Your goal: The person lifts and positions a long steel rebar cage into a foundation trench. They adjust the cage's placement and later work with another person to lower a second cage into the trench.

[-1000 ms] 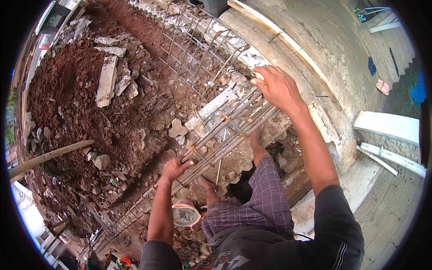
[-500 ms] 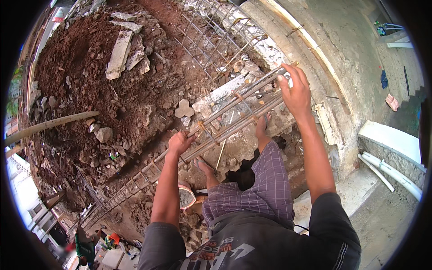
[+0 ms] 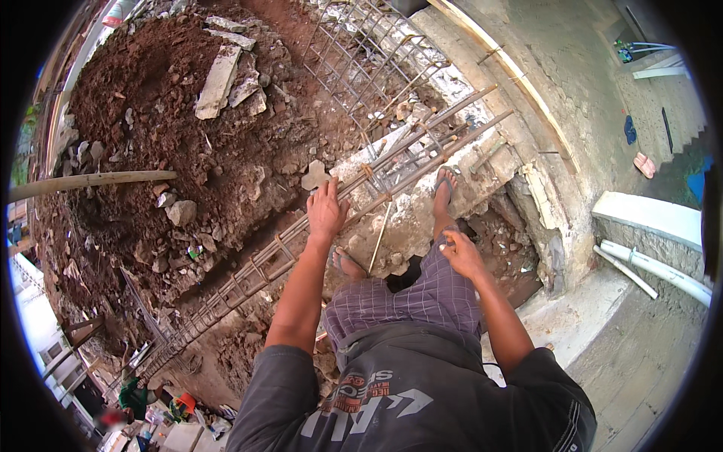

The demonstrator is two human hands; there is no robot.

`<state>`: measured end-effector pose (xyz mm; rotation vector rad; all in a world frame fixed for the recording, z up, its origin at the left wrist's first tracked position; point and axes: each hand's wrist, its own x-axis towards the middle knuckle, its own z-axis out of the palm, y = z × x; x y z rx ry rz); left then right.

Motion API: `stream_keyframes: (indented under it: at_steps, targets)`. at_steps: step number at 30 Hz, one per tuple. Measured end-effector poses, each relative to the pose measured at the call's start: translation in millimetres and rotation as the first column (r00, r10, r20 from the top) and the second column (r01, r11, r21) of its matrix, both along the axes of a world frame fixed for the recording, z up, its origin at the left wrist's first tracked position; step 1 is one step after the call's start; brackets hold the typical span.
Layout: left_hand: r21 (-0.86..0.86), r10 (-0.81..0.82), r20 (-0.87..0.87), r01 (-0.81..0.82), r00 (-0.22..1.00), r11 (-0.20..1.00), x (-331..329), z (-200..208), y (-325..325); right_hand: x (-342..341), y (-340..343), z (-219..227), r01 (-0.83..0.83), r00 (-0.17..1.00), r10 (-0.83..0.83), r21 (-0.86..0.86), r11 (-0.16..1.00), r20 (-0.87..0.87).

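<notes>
A long cage of rusty rebar (image 3: 260,270), tied with square stirrups, runs diagonally from lower left to upper right, over a trench and broken concrete. Over its near-side bars my left hand (image 3: 327,212) rests with fingers stretched and spread, not wrapped round any bar. Whether the palm touches the steel I cannot tell. My right hand (image 3: 462,255) is away from the cage, above my thigh, fingers loosely bent and apart, holding nothing. The cage's right-hand bar ends stick out past my sandalled foot (image 3: 445,185). A thin pale stick (image 3: 380,235) slants between my feet.
Red soil (image 3: 128,90) with concrete slabs (image 3: 218,81) piles up at left. Another rebar mesh (image 3: 365,60) lies ahead. A rubble-filled pit (image 3: 508,256) opens beside my right leg. A wooden pole (image 3: 90,183) juts in from the left; white pipes (image 3: 663,273) lie right. Another person (image 3: 134,398) is at far lower left.
My right hand has let go of the cage's upper-right end and drawn back to my thigh. My left hand has loosened its grip, opened and moved up and right. The cage end sits lower.
</notes>
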<state>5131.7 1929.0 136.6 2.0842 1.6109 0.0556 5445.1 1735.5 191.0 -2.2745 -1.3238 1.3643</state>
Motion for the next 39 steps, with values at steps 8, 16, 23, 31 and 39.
stream_keyframes:
  at_steps: [8,16,23,31,39]
  targets:
    - [0.014,0.271,0.097,-0.273,0.958,0.962,-128,4,-81,-42,-33,13,0.001,0.991,-0.006,0.035,0.999,0.132]
    - [-0.088,0.411,-0.011,-0.41,0.912,0.908,-236,-26,-154,-67,-115,11,0.165,0.978,-0.153,-0.07,0.984,0.143]
    - [-0.284,0.426,-0.11,-0.439,0.898,0.852,-271,-40,-223,-70,-143,2,0.434,0.901,-0.434,-0.044,0.9,0.008]
    - [-0.552,0.516,0.068,-0.399,0.854,0.733,-276,-82,-271,-55,-110,-28,0.186,0.982,-0.184,-0.335,0.924,0.036]
    - [-0.712,0.643,0.143,-0.373,0.752,0.595,-234,-49,-250,-42,-12,-56,0.212,0.97,-0.227,-0.155,0.965,-0.084]
